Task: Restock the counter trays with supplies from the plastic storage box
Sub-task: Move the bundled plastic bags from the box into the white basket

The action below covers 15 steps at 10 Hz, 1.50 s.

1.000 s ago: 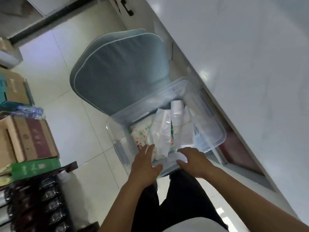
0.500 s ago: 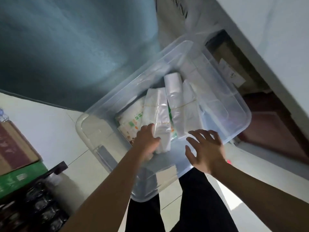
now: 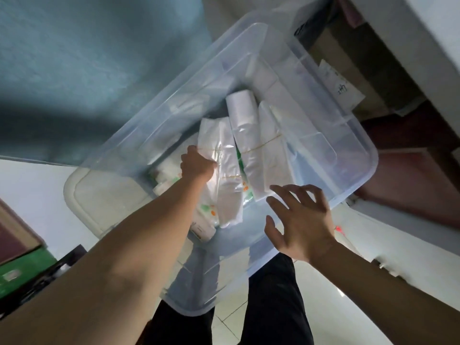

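Clear plastic storage box (image 3: 358, 155) sits on the floor beside the counter base, lid off, directly below the person. Inside: several banded bundles of clear plastic bags. The bag bundle (image 3: 225, 175) nearest the left hand lies lengthwise, a rubber band across it. A second banded bundle (image 3: 258, 155) lies just beside it on the right, with a white roll (image 3: 240, 105) at its far end. Printed packets (image 3: 206, 210) with green and orange marks lie underneath, mostly covered.

Left hand (image 3: 196, 165) is down in the box, fingers curled over the near edge of the bag bundle; looks like a grip for lifting it out, though the fingertips are hidden behind the knuckles, so the depth of the hold is unclear. Right hand (image 3: 301, 220) hovers over the box's near rim, fingers spread and slightly bent, holding nothing; probably poised to steady the box or take the next bundle.

The counter trays are not in frame, so the restock target can't be checked. A grey-blue cushion (image 3: 99, 70) fills the upper left, cut off by the frame. A cream lid-like panel (image 3: 104, 195) shows through the box wall; can't tell whether it is under or beside the box. A cardboard carton (image 3: 348, 70) with a label sits in shadow under the counter; its text is unreadable. Box contents on the far right are blurred by glare.
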### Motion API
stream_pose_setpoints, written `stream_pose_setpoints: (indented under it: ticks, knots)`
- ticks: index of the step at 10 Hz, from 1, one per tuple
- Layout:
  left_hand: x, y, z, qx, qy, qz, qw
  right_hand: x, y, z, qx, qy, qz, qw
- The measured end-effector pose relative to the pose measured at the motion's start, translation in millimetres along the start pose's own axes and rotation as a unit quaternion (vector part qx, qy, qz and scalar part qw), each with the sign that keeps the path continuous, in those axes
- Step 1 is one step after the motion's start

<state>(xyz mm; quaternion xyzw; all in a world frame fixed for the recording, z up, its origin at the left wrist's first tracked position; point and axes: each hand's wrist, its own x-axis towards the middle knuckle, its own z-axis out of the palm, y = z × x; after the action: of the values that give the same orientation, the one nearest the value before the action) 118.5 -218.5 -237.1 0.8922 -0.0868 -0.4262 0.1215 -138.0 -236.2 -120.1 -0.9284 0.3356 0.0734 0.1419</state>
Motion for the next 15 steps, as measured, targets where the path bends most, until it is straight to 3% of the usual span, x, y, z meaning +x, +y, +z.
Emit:
stream_pose_setpoints:
  ticks: [2, 3, 4, 5, 6, 7, 8, 10, 11, 14, 15]
  knots:
    - [-17.0, -0.5, -4.3, 0.035, 0.022, 0.109, 0.993, 1.5, -2.3, -5.9, -0.007, -0.026, 0.007, 1.000]
    - [-40.0, -5.6, -23.1, 0.012, 0.017, 0.119, 0.993, 2.9, -5.4, -14.7, -0.027, -0.119, 0.028, 0.992]
    - [-64.9, -10.2, -38.6, -0.097, 0.000, 0.102, 0.990, 7.7, -9.0, -23.6, -0.036, -0.192, 0.055, 0.979]
    - [-109.7, -18.8, -63.1, -0.288, -0.060, 0.039, 0.955, 27.8, -13.4, -28.5, 0.061, -0.198, 0.119, 0.971]
    - [-139.2, -31.4, -78.7, -0.384, -0.118, -0.012, 0.916, 60.4, -13.6, -37.3, 0.210, -0.149, 0.225, 0.940]
    - [-164.6, -53.7, -85.2, -0.428, -0.131, -0.025, 0.894, 113.3, -5.5, -31.9, 0.303, -0.093, 0.371, 0.873]
    - [-179.5, -68.0, -85.0, -0.445, -0.134, -0.039, 0.885, 151.5, 1.6, 1.2, 0.302, -0.092, 0.474, 0.822]
    - [-192.8, -83.2, -91.7, -0.508, -0.126, -0.060, 0.850, 167.1, 7.4, 36.8, 0.237, -0.147, 0.487, 0.828]
    - [-195.9, -91.0, -98.5, -0.526, -0.122, -0.062, 0.840, 171.5, 2.6, 34.3, 0.220, -0.135, 0.513, 0.819]
    - [-233.1, -81.0, -190.8, -0.521, -0.174, -0.019, 0.835, 84.0, -53.8, -100.5, 0.393, -0.088, 0.417, 0.815]
    - [-238.1, -61.6, -227.0, -0.505, -0.213, 0.030, 0.836, 29.5, -81.4, -158.6, 0.418, -0.055, 0.383, 0.822]
